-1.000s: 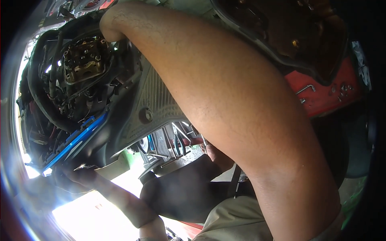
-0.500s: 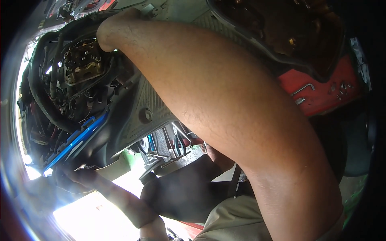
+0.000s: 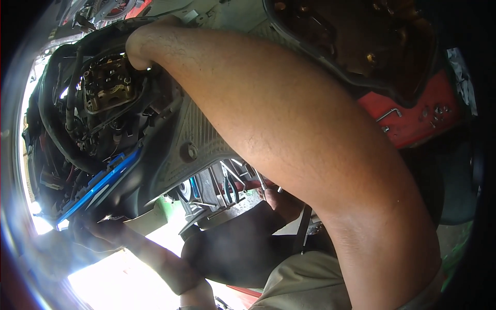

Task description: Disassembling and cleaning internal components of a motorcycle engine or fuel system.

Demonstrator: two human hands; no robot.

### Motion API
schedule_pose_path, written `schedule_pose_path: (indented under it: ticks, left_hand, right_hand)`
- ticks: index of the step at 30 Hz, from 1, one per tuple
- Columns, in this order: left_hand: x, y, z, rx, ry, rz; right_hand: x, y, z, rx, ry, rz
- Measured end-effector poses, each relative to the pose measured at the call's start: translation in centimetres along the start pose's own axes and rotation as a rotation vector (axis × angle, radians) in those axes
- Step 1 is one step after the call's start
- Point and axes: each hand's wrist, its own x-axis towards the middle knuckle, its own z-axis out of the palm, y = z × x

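My right arm stretches diagonally across the view to my right hand (image 3: 142,45), bent over the edge of an engine bay. Its fingers are hidden, so what they touch cannot be seen. Beside it sits an exposed engine head (image 3: 111,88) with brass-coloured metal parts. Low on the left, my left hand (image 3: 98,228) is in dark shadow below a blue body panel (image 3: 101,183). The shape of its fingers and anything in them cannot be made out. A ribbed dark floorboard (image 3: 194,126) lies under my right forearm.
Thick black hoses (image 3: 51,116) curve round the engine. A dark oily pan (image 3: 356,46) stands at upper right by a red surface (image 3: 418,121) holding a bent wrench (image 3: 390,113) and small metal parts. Pliers (image 3: 230,188) and other tools lie below the floorboard, near a bare foot (image 3: 281,204).
The view has shifted slightly. A little more of the tools below my right forearm shows. Both hands stay in nearly the same places.
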Motion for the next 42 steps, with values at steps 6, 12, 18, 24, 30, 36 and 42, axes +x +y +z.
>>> schedule_pose_path:
  ticks: [6, 12, 18, 24, 30, 36, 42]
  left_hand:
    - [-0.1, 0.1, 0.1, -0.001, -0.005, -0.010]
    - [0.3, 0.1, 0.0, -0.014, -0.018, -0.032]
    - [-0.3, 1.2, 0.3, -0.053, -0.022, -0.072]
    - [1.3, 0.7, -0.2, -0.014, -0.121, 0.031]
    - [0.2, 1.6, 1.1, -0.093, -0.043, -0.035]
    - [0.2, 4.4, 0.3, -0.310, -0.149, -0.293]
    - [0.2, -0.1, 0.9, 0.012, -0.013, 0.170]
  right_hand:
    - [0.0, 0.0, 0.0, 0.000, 0.002, 0.020]
    - [0.6, 0.0, -0.1, 0.005, 0.001, 0.047]
    - [0.9, -0.1, 0.1, 0.011, 0.007, 0.102]
    - [1.4, 0.0, 0.6, 0.009, 0.004, 0.147]
    - [1.5, -0.1, 0.3, 0.008, -0.001, 0.187]
    - [1.0, 0.6, 1.0, -0.025, 0.100, 0.142]
    - [0.1, 1.9, -0.5, 0.009, -0.003, 0.109]
